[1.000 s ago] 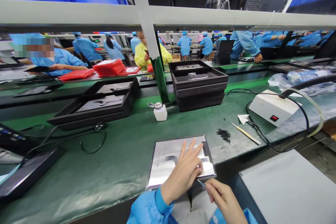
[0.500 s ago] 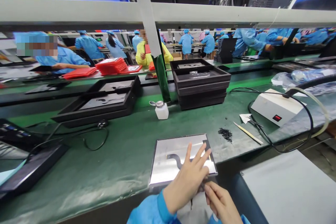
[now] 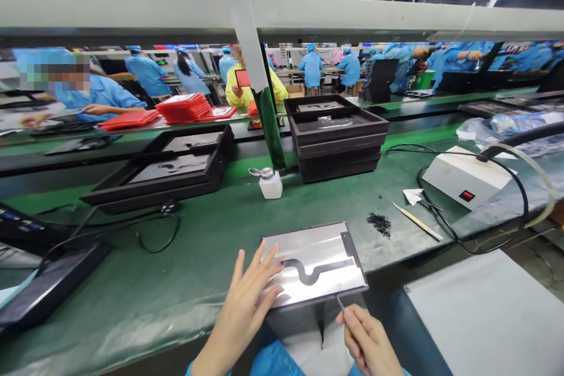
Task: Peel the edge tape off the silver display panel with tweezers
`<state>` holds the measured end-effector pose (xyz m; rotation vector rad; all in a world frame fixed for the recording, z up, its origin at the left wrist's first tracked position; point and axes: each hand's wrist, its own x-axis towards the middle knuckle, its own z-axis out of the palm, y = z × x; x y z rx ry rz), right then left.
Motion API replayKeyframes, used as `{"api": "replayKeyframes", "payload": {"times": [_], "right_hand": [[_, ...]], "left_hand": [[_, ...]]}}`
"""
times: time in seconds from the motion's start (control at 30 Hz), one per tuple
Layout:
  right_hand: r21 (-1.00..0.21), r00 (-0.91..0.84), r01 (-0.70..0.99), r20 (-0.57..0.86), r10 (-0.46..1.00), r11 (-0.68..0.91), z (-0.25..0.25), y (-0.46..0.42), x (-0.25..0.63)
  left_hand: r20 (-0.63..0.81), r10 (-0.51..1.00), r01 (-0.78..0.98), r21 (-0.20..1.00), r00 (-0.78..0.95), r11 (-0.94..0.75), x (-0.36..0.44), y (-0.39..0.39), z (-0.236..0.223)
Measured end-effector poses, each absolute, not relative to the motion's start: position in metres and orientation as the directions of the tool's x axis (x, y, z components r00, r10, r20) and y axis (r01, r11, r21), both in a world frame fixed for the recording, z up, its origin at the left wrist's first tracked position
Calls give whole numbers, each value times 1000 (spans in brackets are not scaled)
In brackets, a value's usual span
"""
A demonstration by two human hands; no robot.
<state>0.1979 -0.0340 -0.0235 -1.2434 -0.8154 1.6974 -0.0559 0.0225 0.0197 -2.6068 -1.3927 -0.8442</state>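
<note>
A silver-backed display panel point(image 3: 315, 241) lies at the front edge of the bench, with a dark curved flex cable point(image 3: 309, 277) across its back. My left hand point(image 3: 247, 301) is open, fingers spread over the panel's left end and touching it. In my closed right hand point(image 3: 369, 338) is a thin metal tool point(image 3: 339, 302), its tip at the panel's near edge towards the right corner. Most of the tool is hidden by my fingers, so its exact kind does not show.
On the green bench point(image 3: 211, 264) stand a white pump bottle point(image 3: 270, 185), stacked black trays point(image 3: 339, 144) and more trays point(image 3: 176, 179) at left. To the right are black scraps point(image 3: 379, 225), a yellow-handled tool point(image 3: 416, 220) and a white box point(image 3: 465, 179) with a hose. Co-workers sit beyond.
My left hand has moved left from the panel's right part to its left end, uncovering the flex cable. The metal tool in my right hand now shows at the panel's near edge.
</note>
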Motion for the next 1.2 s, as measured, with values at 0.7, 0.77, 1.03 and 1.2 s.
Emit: {"api": "replayKeyframes", "payload": {"times": [0.7,0.77,1.03,1.2], "right_hand": [[-815,-101,-363,-448,888,-452,-17,-33,204],[-813,-96,-362,-453,886,-455,-15,-33,204],[-813,-97,-365,-452,887,-454,-15,-33,210],[-811,-90,-365,-458,884,-458,-13,-33,212]], "left_hand": [[447,728,816,-10,520,-577,-83,-2,11],[444,734,818,5,514,-575,-83,-2,11],[453,732,819,8,508,-574,-82,-2,12],[467,728,814,31,502,-581,-82,-2,11]]}}
